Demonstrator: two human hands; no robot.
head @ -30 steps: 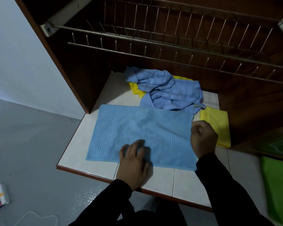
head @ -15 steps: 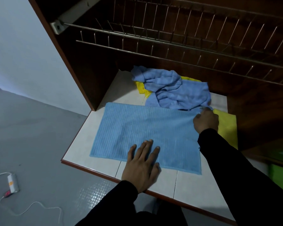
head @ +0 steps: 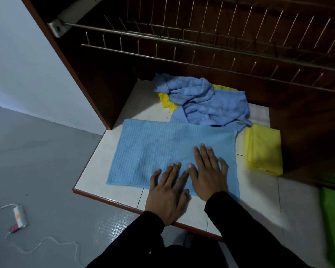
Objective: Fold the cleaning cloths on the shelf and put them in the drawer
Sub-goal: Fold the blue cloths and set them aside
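The tiled shelf carries everything you need, under the wire dish rack. Spread across its front lies the ribbed blue cloth, flat and seemingly already halved. Behind it sits a crumpled heap of blue cloths over a yellow one, and to the right a folded yellow cloth. Your left hand and right hand both lie flat on the ribbed cloth near its front edge, fingers spread, pinching nothing. You look to be smoothing it between folds. Next, likely take one short edge, carry it across to meet the other, and press the crease. No drawer is in view, so you must locate it before stowing anything.
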